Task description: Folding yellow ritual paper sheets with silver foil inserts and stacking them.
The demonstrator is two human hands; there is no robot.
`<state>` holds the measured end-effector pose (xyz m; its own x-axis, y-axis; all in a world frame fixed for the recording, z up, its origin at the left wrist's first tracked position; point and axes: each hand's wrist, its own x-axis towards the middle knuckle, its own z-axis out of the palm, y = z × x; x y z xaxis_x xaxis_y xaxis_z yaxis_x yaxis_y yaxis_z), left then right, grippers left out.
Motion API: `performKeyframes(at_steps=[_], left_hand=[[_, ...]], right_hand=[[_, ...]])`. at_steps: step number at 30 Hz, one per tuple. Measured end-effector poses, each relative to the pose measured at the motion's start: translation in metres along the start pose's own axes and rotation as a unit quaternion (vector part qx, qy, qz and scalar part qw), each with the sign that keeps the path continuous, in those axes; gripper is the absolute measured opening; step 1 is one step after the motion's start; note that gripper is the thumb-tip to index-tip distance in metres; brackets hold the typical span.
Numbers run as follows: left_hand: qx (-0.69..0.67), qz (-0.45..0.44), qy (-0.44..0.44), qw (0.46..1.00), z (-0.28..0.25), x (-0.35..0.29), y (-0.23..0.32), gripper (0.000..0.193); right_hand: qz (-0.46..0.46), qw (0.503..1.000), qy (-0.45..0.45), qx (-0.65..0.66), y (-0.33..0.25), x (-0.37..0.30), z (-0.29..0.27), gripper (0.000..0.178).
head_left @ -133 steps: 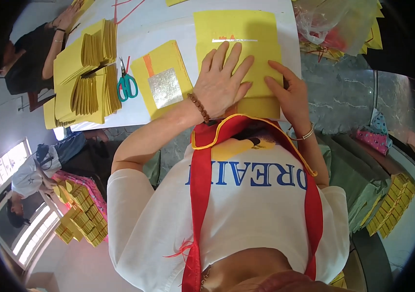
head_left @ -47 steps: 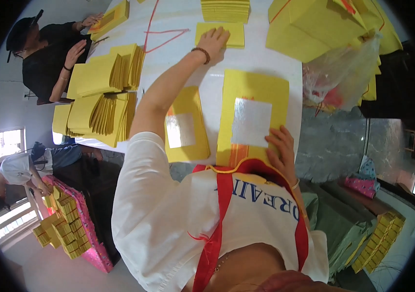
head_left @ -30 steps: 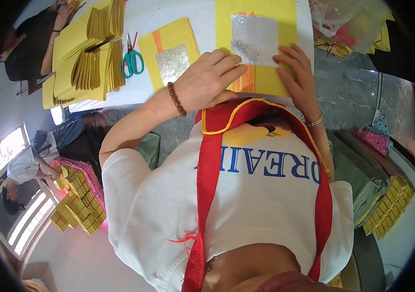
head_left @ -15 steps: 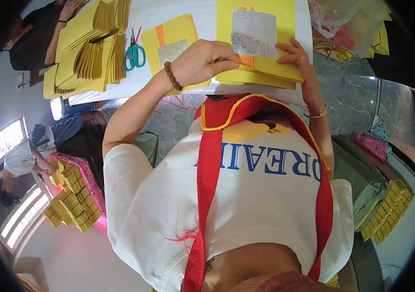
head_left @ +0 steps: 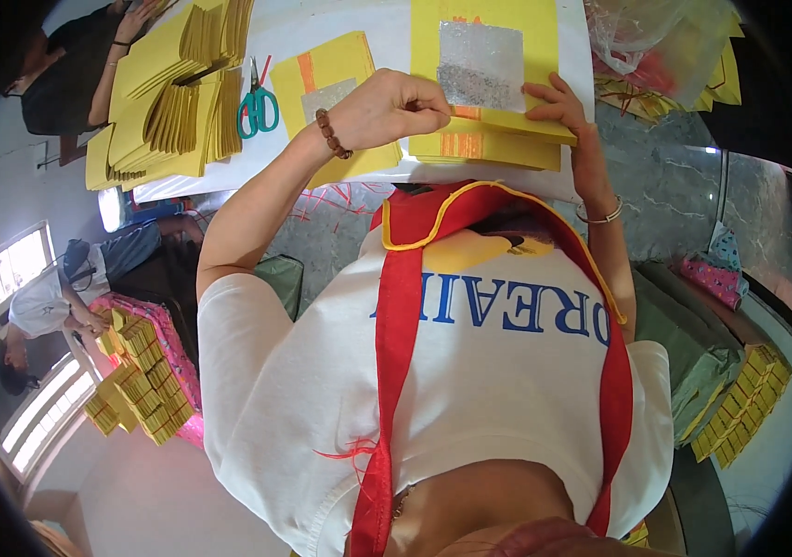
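Observation:
A yellow paper sheet point(head_left: 542, 46) with a silver foil square point(head_left: 480, 67) lies on top of more yellow paper in front of me. Its near edge is bent up into a flap with a bit of orange on it. My left hand point(head_left: 394, 108), with a brown bead bracelet at the wrist, is closed in a pinch at the flap's left end. Fingers spread, my right hand point(head_left: 563, 113) rests on the sheet's right side by the flap's other end; its thumb is hidden. Below the flap, an orange-striped yellow sheet point(head_left: 507, 151) shows.
Left of my hands lie another stack of yellow foil sheets point(head_left: 348, 58), green-handled scissors point(head_left: 258, 111) and folded yellow paper piles point(head_left: 159, 70). A clear plastic bag point(head_left: 642, 37) is at the far right. One person's arm point(head_left: 103, 84) reaches in at upper left; another person point(head_left: 38, 306) sits further off.
The flap at the sheet's near edge is raised further, so the orange stripes beneath now show. My left hand has moved slightly left with it; my right hand has barely moved.

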<state>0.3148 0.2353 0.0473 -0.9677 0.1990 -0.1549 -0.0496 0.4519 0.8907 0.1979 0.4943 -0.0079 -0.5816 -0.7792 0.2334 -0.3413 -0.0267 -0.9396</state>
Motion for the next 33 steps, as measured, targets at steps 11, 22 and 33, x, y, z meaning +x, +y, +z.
performKeyframes(at_steps=[11, 22, 33], left_hand=[[-0.076, 0.025, -0.017, 0.997, -0.022, 0.001, 0.004, 0.029], [0.334, 0.191, 0.173, 0.906, -0.009, 0.006, -0.013, 0.047], [0.191, 0.178, 0.141, 0.955, 0.011, -0.019, -0.003, 0.02]], right_hand=[[0.033, 0.994, 0.05, -0.089, -0.001, 0.002, 0.007, 0.026], [-0.051, 0.984, 0.089, -0.144, -0.017, 0.017, -0.006, 0.035], [-0.05, 0.965, -0.057, -0.252, -0.031, 0.0, -0.013, 0.024]])
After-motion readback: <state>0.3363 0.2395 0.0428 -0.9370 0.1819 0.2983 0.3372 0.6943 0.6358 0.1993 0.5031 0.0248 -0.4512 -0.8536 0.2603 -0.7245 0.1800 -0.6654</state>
